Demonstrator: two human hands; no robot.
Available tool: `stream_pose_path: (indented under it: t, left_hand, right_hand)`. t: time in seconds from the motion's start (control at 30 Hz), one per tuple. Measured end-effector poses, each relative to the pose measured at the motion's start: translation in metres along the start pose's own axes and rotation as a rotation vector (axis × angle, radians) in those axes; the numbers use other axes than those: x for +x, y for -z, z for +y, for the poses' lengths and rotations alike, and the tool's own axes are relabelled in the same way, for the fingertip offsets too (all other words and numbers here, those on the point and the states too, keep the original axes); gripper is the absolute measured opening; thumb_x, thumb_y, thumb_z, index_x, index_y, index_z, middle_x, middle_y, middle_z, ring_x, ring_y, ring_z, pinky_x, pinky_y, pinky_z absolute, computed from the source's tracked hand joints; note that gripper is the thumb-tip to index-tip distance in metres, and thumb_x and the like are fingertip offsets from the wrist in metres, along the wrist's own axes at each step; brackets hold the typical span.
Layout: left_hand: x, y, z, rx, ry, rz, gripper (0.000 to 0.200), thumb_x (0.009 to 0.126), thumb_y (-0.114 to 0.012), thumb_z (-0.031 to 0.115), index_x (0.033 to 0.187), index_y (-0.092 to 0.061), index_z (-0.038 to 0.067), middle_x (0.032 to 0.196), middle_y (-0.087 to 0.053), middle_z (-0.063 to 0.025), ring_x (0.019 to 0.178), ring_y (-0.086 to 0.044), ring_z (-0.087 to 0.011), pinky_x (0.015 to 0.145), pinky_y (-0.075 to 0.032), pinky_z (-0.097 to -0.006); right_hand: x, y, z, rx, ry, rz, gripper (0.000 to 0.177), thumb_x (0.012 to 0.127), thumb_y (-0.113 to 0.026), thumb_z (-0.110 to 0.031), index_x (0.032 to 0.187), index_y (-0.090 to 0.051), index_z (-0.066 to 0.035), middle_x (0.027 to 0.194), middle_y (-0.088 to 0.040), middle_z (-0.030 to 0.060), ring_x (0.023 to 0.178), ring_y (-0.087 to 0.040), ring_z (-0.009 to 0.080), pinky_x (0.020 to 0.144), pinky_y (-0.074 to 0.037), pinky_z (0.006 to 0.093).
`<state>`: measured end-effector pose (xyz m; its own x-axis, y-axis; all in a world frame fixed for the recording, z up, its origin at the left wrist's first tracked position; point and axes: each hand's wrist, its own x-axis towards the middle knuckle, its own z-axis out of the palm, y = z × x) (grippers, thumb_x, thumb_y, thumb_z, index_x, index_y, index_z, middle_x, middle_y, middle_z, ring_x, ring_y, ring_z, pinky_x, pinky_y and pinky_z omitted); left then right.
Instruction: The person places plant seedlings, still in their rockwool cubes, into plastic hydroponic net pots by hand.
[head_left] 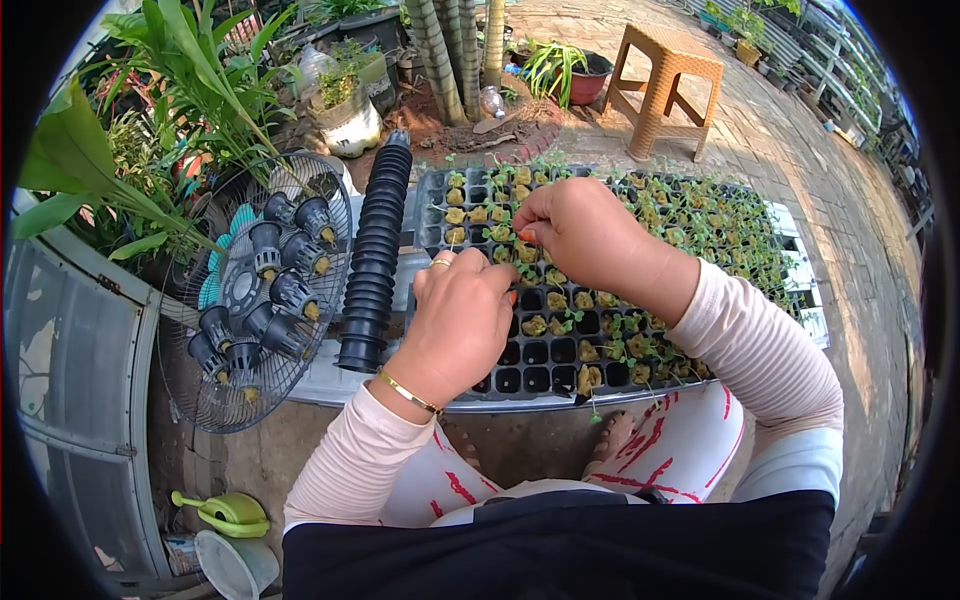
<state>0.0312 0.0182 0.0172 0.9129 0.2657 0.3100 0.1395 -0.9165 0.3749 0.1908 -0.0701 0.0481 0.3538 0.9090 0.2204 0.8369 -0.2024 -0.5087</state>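
Observation:
My left hand, with a gold ring and bracelet, reaches over the left part of a black seedling tray. Its fingers are bent and pressed together, and their tips are mostly hidden. Above the tray's middle, my right hand is closed in a pinch; anything between thumb and finger is too small to name. Small green seedlings in yellowish sponge plugs fill many cells, while several front cells have no plug. Left of the tray lies a long stack of black net pots.
A round wire fan grille holds several loose net pots with plugs. A brown plastic stool stands behind the tray. Potted plants line the back left. A green watering can and a pale bucket sit at lower left.

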Motion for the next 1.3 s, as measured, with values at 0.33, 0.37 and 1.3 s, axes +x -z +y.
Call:
stream_pose_path:
  t: [0.33,0.37,1.3]
  left_hand:
    - [0.001,-0.005,-0.004,-0.002,0.006,0.030,0.018,0.078,-0.063,0.011,0.094,-0.067,0.005,0.090,-0.056,-0.0123,0.093,-0.052,-0.0312,0.080,-0.038,-0.0432]
    - [0.001,-0.005,-0.004,-0.002,0.006,0.030,0.018,0.078,-0.063,0.011,0.094,-0.067,0.005,0.090,-0.056,-0.0123,0.093,-0.052,-0.0312,0.080,-0.038,-0.0432]
    - [0.004,-0.007,-0.008,-0.035,0.040,0.036,0.030,0.073,-0.070,0.015,0.097,-0.063,-0.001,0.088,-0.057,-0.0118,0.088,-0.053,-0.0294,0.080,-0.039,-0.0394]
  right_hand:
    - [0.001,-0.010,0.010,0.104,-0.132,-0.085,0.009,0.079,-0.065,-0.006,0.082,-0.070,0.001,0.071,-0.067,0.0122,0.063,-0.065,0.0208,0.063,-0.051,0.0319]
    - [0.002,-0.010,0.013,0.209,-0.188,-0.089,0.009,0.080,-0.064,-0.005,0.082,-0.069,0.002,0.069,-0.067,0.0108,0.062,-0.063,0.0173,0.061,-0.050,0.0301]
    - [0.003,-0.011,0.020,0.509,-0.386,-0.135,0.010,0.083,-0.064,-0.001,0.083,-0.066,0.008,0.068,-0.065,0.0087,0.061,-0.059,0.0128,0.057,-0.048,0.0262]
